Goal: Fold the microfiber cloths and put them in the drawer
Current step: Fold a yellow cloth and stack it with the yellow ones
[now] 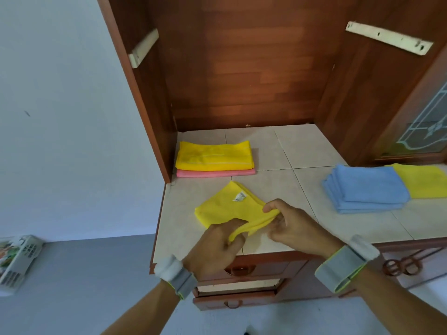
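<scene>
Yellow microfiber cloth [225, 206] on desk [302, 153], part-folded, near edge lifted between both grips. Left hand [217, 247] grip clamped on bunched near corner. Right hand [290, 226] grip pinches same edge, just right of it; probably aligning layers before next fold. Beyond grips: yellow-on-pink stack [212, 155], folded. Far right: blue cloth stack [367, 189]. Below grips: drawer [234, 299], slightly out, probably ready for cloths.
</scene>
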Available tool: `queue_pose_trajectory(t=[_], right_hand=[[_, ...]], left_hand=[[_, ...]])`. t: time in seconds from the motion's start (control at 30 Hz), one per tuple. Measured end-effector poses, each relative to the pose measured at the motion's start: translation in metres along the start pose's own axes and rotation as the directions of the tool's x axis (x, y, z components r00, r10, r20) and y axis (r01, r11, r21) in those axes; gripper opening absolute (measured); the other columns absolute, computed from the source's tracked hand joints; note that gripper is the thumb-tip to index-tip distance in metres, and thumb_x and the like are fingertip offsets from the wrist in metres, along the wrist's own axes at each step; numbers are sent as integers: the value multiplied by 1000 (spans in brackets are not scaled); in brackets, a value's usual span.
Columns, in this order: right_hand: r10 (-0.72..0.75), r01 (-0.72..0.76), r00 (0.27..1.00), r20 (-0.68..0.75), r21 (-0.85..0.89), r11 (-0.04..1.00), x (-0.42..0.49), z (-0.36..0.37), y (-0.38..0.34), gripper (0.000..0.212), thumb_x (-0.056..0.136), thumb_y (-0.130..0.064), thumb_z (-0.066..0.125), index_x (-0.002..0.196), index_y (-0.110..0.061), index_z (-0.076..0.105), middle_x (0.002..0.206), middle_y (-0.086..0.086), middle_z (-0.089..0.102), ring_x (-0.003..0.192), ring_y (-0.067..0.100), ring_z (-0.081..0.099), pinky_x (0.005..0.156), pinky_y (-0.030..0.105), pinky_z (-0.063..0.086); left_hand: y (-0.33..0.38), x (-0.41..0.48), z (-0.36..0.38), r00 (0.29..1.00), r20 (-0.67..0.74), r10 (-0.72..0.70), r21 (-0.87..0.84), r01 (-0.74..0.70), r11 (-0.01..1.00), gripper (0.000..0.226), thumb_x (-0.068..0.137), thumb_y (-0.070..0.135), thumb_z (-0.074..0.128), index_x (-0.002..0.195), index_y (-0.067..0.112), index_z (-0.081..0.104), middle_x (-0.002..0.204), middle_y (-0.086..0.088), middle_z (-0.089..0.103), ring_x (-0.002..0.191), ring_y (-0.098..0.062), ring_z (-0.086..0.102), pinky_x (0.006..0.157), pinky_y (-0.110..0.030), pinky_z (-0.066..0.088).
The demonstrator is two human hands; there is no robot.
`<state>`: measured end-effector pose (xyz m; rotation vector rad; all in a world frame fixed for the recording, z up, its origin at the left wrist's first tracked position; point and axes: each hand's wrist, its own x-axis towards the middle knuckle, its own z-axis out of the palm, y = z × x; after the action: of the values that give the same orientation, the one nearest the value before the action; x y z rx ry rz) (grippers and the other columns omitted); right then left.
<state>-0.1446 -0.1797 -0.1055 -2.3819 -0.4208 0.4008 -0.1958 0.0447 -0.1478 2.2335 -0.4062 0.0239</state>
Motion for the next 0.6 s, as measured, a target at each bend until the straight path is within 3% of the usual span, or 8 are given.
queue_pose_trajectory(t=[0.03,0.1,0.17,0.23,0.3,0.37,0.43,0.6], right_hand=[[-58,50,996,-68,-121,991,-1,0,1,36,75,-21,71,101,-39,53,90,-7,54,77,5,56,66,16,42],[-148,124,977,-152,-159,979,-1,-1,1,24,74,-29,72,92,-37,58,97,-8,49,91,5,53,77,20,42],[-174,174,977,-121,-6,985,3,-1,-4,17,77,-29,73,87,-31,60,100,-6,54,98,7,55,86,25,44],[-162,176,983,-88,179,968,9,3,-14,13,85,-31,69,87,-27,56,89,-6,62,89,15,60,82,32,47],[-110,148,979,-169,232,961,18,14,-21,16,91,-37,62,87,-24,53,73,-4,59,70,16,57,66,35,45],[-54,92,956,-290,119,989,31,28,-26,26,95,-44,53,88,-20,47,65,1,51,62,21,51,58,37,39],[0,-10,936,-353,-25,1000,43,39,-32,30,98,-47,42,94,-18,42,69,5,53,70,32,55,58,38,36],[88,-238,903,-421,-320,917,64,67,-29,38,103,-42,26,118,-11,40,105,19,66,97,42,61,70,39,39]], left_hand=[[1,-4,-9,995,46,-85,-147,91,985,25,100,30,49,122,33,61,106,11,71,87,-24,64,77,-36,52],[2,-8,-24,979,107,-175,-335,201,921,23,99,26,52,116,28,67,108,14,72,92,-20,66,84,-38,52],[-1,-13,-34,979,95,-181,-430,205,880,22,100,23,54,117,20,69,117,5,71,108,-19,65,97,-37,51],[-6,-13,-40,976,-19,-216,-461,183,868,24,99,33,55,112,18,68,109,2,73,101,-14,67,89,-34,54],[-12,-7,-42,929,-241,-281,-329,194,924,41,93,53,53,93,14,63,79,-8,65,72,-18,60,64,-35,48],[-16,1,-38,867,-402,-296,-177,243,954,48,94,52,51,81,6,49,63,-13,43,56,-20,44,52,-31,31],[-16,13,-32,830,-456,-321,-38,343,939,43,97,48,47,85,6,44,63,-10,45,60,-29,50,53,-33,30],[-27,35,-23,782,-435,-447,282,590,757,42,101,49,36,107,8,43,95,-21,65,85,-43,62,60,-38,37]])
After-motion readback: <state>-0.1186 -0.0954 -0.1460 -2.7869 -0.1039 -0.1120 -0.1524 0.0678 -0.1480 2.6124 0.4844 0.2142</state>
